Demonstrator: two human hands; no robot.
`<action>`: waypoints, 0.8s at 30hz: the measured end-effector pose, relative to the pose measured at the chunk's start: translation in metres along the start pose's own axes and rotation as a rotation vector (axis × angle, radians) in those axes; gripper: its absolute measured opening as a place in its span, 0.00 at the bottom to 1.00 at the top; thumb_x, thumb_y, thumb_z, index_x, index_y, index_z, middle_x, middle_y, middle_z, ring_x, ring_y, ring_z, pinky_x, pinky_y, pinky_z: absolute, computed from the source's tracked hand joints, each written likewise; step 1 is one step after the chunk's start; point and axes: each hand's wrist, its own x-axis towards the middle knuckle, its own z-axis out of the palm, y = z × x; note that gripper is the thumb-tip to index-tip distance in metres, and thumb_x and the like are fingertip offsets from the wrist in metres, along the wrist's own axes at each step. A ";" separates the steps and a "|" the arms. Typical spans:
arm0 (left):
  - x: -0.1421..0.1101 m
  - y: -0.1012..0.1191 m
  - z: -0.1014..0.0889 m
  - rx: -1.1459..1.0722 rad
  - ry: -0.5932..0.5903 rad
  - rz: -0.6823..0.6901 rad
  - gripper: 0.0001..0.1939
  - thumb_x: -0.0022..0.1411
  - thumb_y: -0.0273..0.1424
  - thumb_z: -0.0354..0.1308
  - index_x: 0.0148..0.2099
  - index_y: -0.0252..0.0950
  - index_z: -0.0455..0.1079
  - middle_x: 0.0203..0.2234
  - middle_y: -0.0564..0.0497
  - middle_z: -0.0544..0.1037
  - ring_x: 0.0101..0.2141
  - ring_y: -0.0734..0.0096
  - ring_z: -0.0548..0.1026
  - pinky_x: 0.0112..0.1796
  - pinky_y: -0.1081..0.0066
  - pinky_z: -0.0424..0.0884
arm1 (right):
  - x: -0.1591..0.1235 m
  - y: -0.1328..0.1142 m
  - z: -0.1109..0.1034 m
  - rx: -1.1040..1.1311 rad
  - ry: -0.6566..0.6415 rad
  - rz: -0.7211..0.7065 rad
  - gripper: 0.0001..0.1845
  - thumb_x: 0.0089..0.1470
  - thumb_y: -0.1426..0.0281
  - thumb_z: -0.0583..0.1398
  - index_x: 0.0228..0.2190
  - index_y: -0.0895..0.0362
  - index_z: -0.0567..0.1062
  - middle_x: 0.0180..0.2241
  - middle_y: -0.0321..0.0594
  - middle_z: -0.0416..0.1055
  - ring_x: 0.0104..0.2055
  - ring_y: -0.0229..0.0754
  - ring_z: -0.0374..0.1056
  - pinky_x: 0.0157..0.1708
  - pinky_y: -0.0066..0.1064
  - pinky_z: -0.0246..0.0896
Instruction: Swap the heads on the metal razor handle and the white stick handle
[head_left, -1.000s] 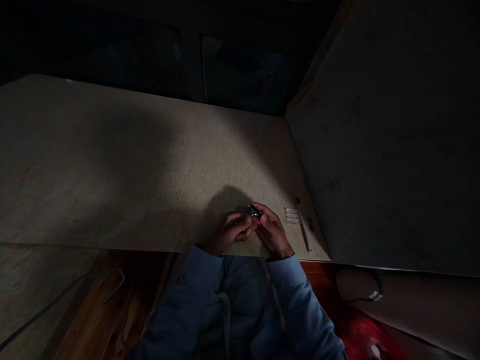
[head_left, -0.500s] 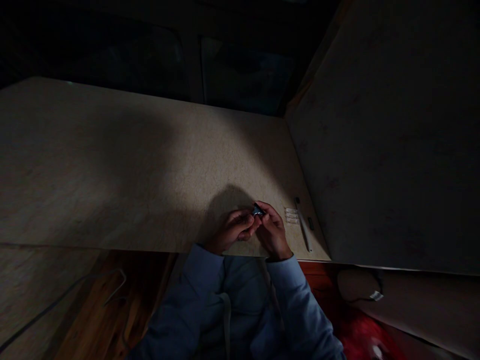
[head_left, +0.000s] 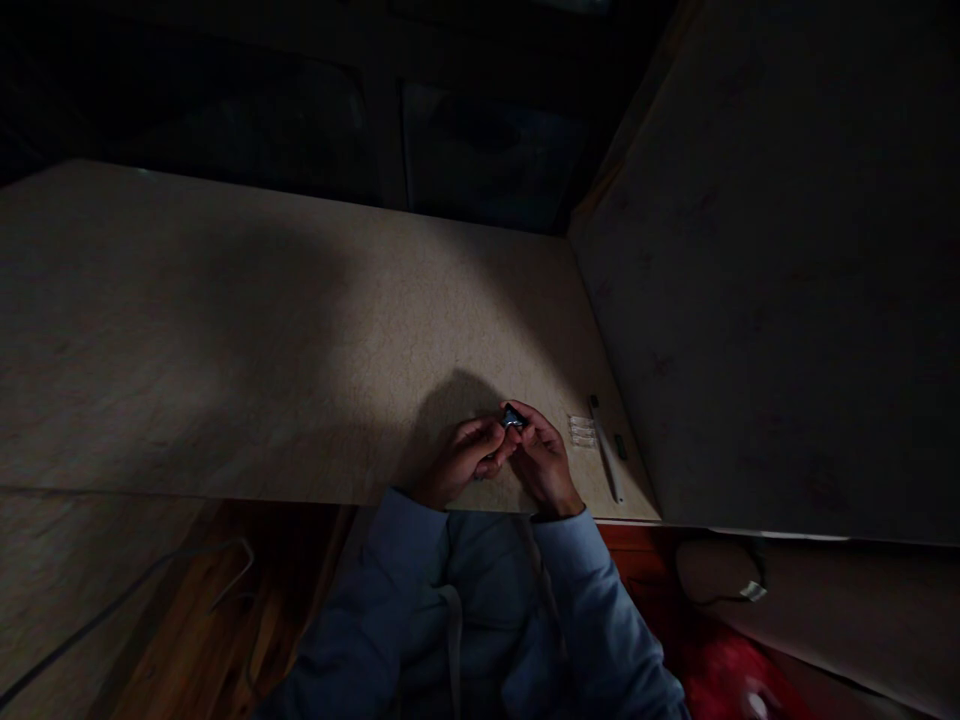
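My left hand (head_left: 461, 462) and my right hand (head_left: 546, 462) meet over the near edge of a beige speckled tabletop (head_left: 300, 340). Both are curled, and their fingertips pinch a small dark shiny object (head_left: 513, 418) between them. The object is too small and dim to name. My blue sleeves come up from below to both wrists.
Just right of my hands lie a small pale strip of clear pieces (head_left: 582, 430), a thin white pen-like stick (head_left: 606, 450) and a tiny dark piece (head_left: 620, 446). A tall beige panel (head_left: 780, 280) walls the right side. A wooden floor with a cable (head_left: 150, 590) shows lower left.
Both hands stay together on the small dark object, with only slight finger shifts. The view has drifted a little.
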 end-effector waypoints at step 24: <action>-0.005 0.003 -0.002 0.127 0.101 -0.030 0.27 0.52 0.53 0.65 0.32 0.30 0.70 0.16 0.58 0.63 0.16 0.85 0.53 0.18 0.77 0.46 | 0.001 -0.003 -0.007 -0.041 -0.068 0.061 0.26 0.44 0.53 0.71 0.44 0.52 0.79 0.29 0.36 0.72 0.28 0.38 0.63 0.32 0.31 0.61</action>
